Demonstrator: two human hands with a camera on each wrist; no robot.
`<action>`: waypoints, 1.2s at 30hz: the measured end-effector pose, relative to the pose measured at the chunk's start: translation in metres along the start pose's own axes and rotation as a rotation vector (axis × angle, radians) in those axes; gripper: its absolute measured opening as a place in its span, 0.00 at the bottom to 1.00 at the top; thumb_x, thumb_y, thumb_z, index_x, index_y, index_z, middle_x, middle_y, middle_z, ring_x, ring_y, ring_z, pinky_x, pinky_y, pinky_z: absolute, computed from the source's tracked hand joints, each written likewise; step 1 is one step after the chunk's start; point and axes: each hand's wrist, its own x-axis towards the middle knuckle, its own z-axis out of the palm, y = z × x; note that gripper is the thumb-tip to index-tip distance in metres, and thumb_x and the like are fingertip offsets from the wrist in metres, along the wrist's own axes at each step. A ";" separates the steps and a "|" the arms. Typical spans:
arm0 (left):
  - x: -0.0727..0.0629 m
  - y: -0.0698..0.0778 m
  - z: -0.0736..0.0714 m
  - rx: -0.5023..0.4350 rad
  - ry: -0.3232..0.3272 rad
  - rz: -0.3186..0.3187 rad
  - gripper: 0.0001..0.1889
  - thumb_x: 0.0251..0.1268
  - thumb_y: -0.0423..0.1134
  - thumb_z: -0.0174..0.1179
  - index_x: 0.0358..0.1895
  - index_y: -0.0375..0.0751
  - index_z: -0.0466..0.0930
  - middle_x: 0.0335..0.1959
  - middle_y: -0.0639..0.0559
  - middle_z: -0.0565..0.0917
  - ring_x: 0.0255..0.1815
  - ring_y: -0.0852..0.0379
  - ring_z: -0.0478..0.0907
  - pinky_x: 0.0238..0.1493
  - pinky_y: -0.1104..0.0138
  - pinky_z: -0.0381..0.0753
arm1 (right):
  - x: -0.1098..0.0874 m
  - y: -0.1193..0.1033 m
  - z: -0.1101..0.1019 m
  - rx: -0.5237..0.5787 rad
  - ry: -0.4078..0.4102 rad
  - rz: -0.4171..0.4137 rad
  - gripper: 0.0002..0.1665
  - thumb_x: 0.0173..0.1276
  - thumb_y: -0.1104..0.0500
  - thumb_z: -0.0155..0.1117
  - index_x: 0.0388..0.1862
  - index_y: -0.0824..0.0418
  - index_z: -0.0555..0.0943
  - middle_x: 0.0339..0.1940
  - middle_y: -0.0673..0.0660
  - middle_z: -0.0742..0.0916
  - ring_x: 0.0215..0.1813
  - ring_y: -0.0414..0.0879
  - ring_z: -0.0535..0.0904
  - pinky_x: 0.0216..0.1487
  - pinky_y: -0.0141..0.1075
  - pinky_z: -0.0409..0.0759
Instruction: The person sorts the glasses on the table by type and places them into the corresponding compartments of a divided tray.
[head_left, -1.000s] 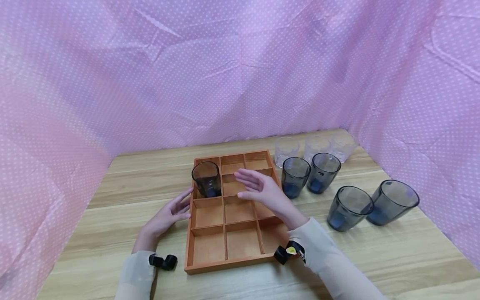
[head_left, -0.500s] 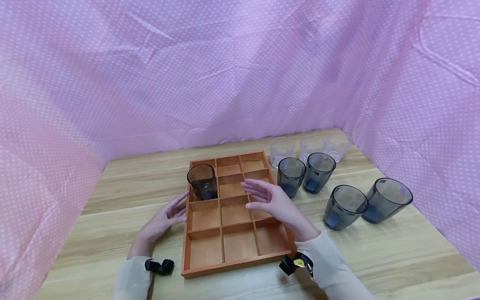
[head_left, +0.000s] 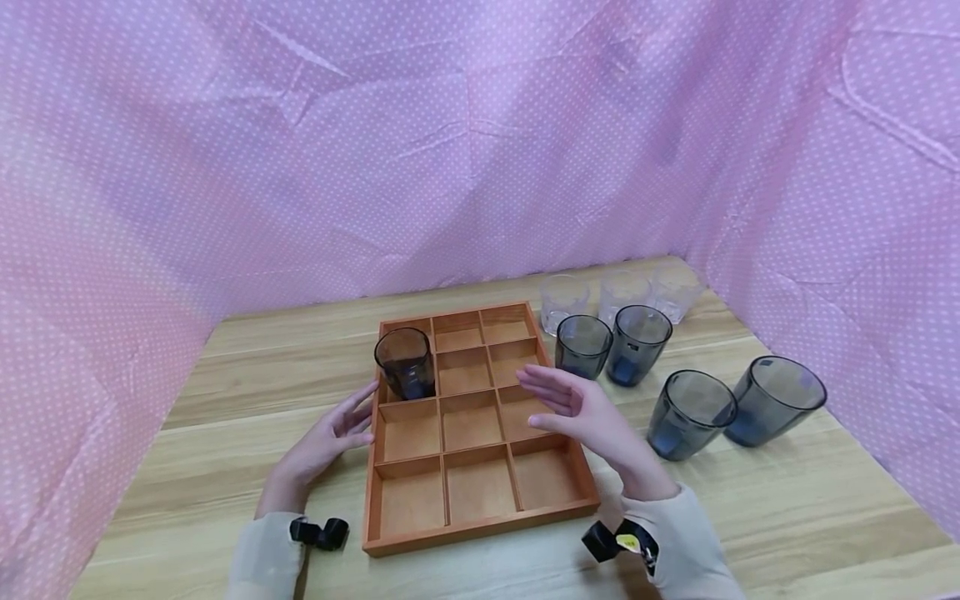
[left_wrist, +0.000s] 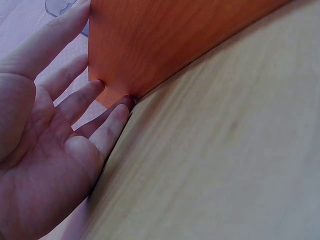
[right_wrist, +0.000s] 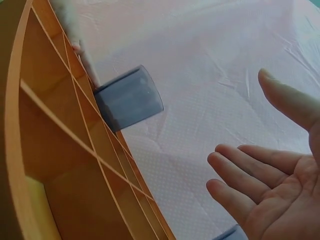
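Observation:
A wooden tray with several square compartments lies on the table. One smoked-grey glass stands upright in a left-hand compartment, in the second row from the back; in the right wrist view the same glass rises above the dividers. My left hand touches the tray's left outer side with its fingertips; the left wrist view shows those fingers against the orange-brown wall. Over the tray's right side hovers my right hand, fingers extended, thumb apart, holding nothing. Its palm shows in the right wrist view.
Right of the tray stand more smoked-grey glasses: one near its edge, another beside it, and two nearer, a glass and its neighbour. Behind them are clear glasses. Pink dotted cloth surrounds the table.
My right hand has moved rightward across the tray, away from the glass in the compartment. The left hand stays at the tray's side. The head view shifted slightly.

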 end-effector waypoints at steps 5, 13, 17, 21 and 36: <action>0.000 0.001 0.000 -0.004 0.002 -0.019 0.41 0.68 0.32 0.57 0.78 0.40 0.41 0.77 0.27 0.44 0.74 0.27 0.44 0.60 0.82 0.64 | -0.006 0.002 -0.004 -0.027 0.000 0.007 0.40 0.62 0.62 0.69 0.71 0.69 0.65 0.69 0.66 0.74 0.72 0.60 0.67 0.70 0.36 0.68; 0.002 0.002 0.001 -0.024 0.005 -0.035 0.41 0.69 0.32 0.57 0.78 0.41 0.41 0.77 0.29 0.44 0.76 0.29 0.43 0.60 0.83 0.63 | -0.019 -0.002 -0.018 -0.097 -0.015 0.025 0.38 0.63 0.60 0.68 0.71 0.65 0.66 0.69 0.64 0.75 0.72 0.61 0.67 0.65 0.30 0.71; 0.001 0.004 0.001 -0.035 0.007 -0.042 0.42 0.68 0.33 0.57 0.78 0.42 0.42 0.78 0.30 0.45 0.76 0.30 0.43 0.60 0.83 0.63 | -0.027 -0.008 -0.027 -0.140 -0.020 0.013 0.37 0.63 0.60 0.68 0.71 0.62 0.67 0.69 0.62 0.75 0.71 0.50 0.70 0.61 0.23 0.71; 0.000 0.003 0.000 -0.028 0.012 -0.051 0.42 0.68 0.33 0.57 0.79 0.43 0.42 0.78 0.31 0.44 0.76 0.31 0.43 0.60 0.83 0.63 | -0.034 -0.011 -0.037 -0.182 -0.010 -0.024 0.37 0.63 0.62 0.68 0.70 0.64 0.67 0.68 0.66 0.76 0.66 0.32 0.73 0.61 0.21 0.71; 0.001 -0.002 -0.002 -0.004 0.000 -0.003 0.41 0.68 0.32 0.57 0.78 0.41 0.43 0.76 0.26 0.44 0.73 0.61 0.59 0.62 0.81 0.64 | -0.060 -0.023 -0.072 -0.218 0.143 -0.157 0.37 0.62 0.74 0.63 0.70 0.69 0.65 0.65 0.44 0.80 0.65 0.29 0.73 0.60 0.20 0.71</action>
